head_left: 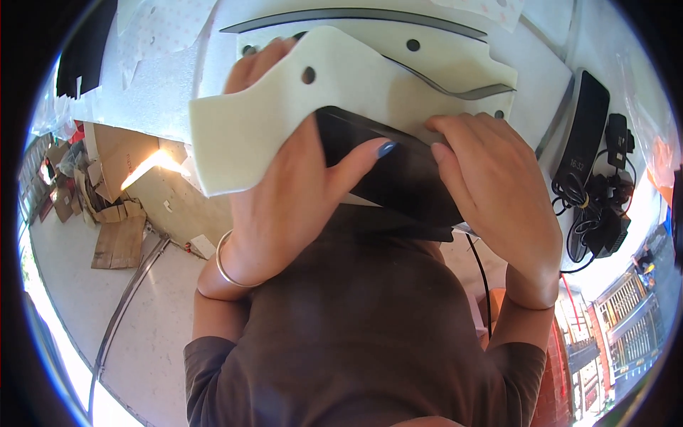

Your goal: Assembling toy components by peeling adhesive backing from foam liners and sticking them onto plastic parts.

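The left hand (pixel 284 188) comes up from below with the wrist upright, and wears a thin bracelet (pixel 223 263); its fingers pass behind the cream sheet (pixel 231 139), so that only some of them appear above the upper edge, and its thumb with a blue nail lies across the black panel (pixel 405 174); thus the grip of this hand is closed around the cream sheet, with thumb and fingers on opposite sides. The right hand (pixel 498 178) is bent inward from the other side, its back turned to the camera; its index fingertip is at the cream sheet and its thumb tip is by the black panel, but the other fingertips are hidden, and I cannot tell how firmly this grip is closed, or on which piece. The cream sheet is raised in front of the chest, tilted, over the near side of the white tabletop (pixel 174 82), and the panel lies against its near side; the lower part of the panel is dark before the brown shirt (pixel 356 327), therefore its border is hard to make out; a second cream sheet (pixel 459 60) lies behind, partly covered by the first.
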Demonstrator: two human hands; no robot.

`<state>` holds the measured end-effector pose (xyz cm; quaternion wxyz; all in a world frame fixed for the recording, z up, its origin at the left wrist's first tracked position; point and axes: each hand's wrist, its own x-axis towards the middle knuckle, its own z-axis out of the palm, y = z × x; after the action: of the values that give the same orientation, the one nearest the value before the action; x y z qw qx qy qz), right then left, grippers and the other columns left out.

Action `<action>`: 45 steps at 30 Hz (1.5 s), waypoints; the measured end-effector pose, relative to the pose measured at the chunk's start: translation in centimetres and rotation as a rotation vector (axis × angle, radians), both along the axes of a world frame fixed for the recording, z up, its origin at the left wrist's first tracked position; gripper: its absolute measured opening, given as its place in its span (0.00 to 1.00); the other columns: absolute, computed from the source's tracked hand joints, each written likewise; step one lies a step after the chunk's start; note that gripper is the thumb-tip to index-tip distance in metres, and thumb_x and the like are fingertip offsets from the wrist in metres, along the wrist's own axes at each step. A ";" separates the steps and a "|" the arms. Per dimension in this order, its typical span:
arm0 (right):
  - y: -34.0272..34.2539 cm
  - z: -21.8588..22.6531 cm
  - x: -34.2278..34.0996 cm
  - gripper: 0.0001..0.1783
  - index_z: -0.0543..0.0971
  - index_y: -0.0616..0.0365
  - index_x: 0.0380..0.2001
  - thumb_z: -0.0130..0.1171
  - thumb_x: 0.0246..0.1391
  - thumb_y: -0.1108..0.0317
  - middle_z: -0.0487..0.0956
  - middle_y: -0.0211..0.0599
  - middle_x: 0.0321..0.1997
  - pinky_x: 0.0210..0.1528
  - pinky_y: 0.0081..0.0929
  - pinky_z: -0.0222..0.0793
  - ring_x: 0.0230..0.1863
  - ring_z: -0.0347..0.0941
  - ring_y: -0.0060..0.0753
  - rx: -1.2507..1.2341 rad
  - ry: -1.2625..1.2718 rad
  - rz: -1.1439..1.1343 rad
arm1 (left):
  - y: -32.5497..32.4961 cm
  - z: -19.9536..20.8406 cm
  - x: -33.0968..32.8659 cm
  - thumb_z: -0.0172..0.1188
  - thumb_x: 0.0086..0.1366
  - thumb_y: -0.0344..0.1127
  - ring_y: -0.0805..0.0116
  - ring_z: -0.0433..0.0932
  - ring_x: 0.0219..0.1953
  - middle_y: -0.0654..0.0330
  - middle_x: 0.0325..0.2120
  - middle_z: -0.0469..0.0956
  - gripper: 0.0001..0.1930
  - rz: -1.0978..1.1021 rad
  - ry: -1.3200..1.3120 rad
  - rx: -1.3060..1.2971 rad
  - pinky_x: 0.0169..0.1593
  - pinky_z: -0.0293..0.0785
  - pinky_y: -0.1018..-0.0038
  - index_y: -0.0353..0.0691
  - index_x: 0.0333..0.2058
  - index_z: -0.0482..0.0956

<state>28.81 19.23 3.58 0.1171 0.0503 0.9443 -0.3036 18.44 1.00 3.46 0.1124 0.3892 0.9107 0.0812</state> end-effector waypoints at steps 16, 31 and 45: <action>-1.4 1.2 -2.5 0.09 0.74 0.63 0.34 0.51 0.56 0.68 0.76 0.46 0.29 0.40 0.39 0.66 0.35 0.72 0.49 -0.036 -0.058 0.020 | -6.2 -2.5 -4.7 0.60 0.55 0.36 0.74 0.64 0.29 0.68 0.24 0.69 0.08 0.426 -0.281 0.598 0.44 0.50 0.75 0.40 0.29 0.73; -1.3 1.1 -2.6 0.11 0.75 0.63 0.41 0.49 0.57 0.71 0.75 0.46 0.31 0.39 0.33 0.64 0.34 0.70 0.47 -0.078 -0.132 -0.014 | -7.1 -2.7 -4.2 0.61 0.57 0.34 0.73 0.67 0.23 0.69 0.17 0.69 0.05 0.377 -0.094 0.410 0.40 0.52 0.72 0.44 0.31 0.75; -3.2 1.9 -4.6 0.11 0.74 0.61 0.42 0.50 0.55 0.76 0.73 0.43 0.29 0.31 0.34 0.67 0.30 0.71 0.46 -0.279 -0.006 -0.131 | -6.9 -3.2 -4.5 0.65 0.54 0.38 0.69 0.67 0.20 0.67 0.12 0.68 0.10 0.374 -0.117 0.239 0.39 0.54 0.69 0.42 0.25 0.72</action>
<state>24.17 16.03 5.53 0.1057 0.0959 0.8873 -0.4386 13.97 -5.89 0.28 0.1009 0.2187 0.9428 0.2305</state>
